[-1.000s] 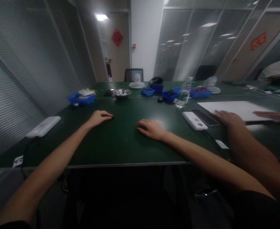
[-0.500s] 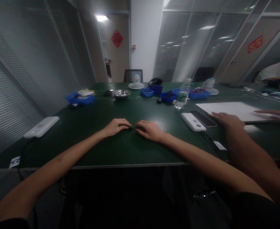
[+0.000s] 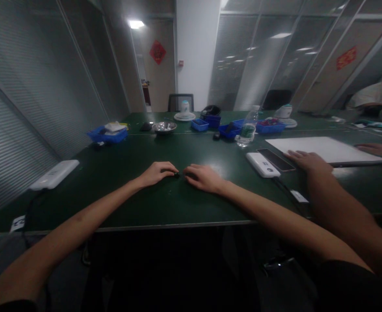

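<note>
In the head view, the person's left hand (image 3: 158, 174) pinches a small dark object (image 3: 177, 175) between thumb and fingers, low over the dark green tabletop (image 3: 138, 216), in the narrow space between both hands. The right hand (image 3: 205, 177) is curled just beside it; whether its fingers grip anything cannot be told. Further right lies a white, rounded oblong device (image 3: 262, 164) beside a flat, dark rectangular slab (image 3: 275, 160).

metal bowl (image 3: 163, 131) | clear bottle (image 3: 247, 130) upright — near blue tray (image 3: 271, 129) | dark phone (image 3: 275, 160) — beside white cabled box (image 3: 262, 165)
</note>
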### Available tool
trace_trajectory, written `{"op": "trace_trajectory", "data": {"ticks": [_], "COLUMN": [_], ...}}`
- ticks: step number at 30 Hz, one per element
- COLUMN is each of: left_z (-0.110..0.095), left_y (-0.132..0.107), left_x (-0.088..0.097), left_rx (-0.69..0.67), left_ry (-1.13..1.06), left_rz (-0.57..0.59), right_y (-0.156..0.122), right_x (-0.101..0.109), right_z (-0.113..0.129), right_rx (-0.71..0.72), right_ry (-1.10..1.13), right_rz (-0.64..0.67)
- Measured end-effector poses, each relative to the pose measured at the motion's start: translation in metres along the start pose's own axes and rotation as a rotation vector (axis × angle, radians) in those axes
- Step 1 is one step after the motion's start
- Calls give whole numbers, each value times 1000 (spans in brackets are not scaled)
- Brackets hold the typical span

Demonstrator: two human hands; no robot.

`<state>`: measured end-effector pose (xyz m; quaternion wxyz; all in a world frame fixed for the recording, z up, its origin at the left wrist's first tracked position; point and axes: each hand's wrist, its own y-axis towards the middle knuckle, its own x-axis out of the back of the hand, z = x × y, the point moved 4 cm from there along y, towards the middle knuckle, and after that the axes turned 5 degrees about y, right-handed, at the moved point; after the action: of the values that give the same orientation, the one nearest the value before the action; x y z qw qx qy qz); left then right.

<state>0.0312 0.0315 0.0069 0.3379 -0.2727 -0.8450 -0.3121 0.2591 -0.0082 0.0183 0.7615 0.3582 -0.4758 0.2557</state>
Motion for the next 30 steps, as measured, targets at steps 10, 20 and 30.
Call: {"op": "trace_trajectory", "data": {"ticks": [10,20,30], "left_z": [-1,-1,2], "left_y": [0,0,-2], "left_x": [-3,-4,-3], "left_rx": [-27,21,45], "left_ry": [-7,25,127], "left_rz": [20,58,16], "right_y": [2,4,4], "right_x": [-1,-1,1], "right_z": [4,0,-4], "right_rx": [13,-83,-164], "right_ry": [-6,8,-14], "right_rz": [15,-44,-50]}}
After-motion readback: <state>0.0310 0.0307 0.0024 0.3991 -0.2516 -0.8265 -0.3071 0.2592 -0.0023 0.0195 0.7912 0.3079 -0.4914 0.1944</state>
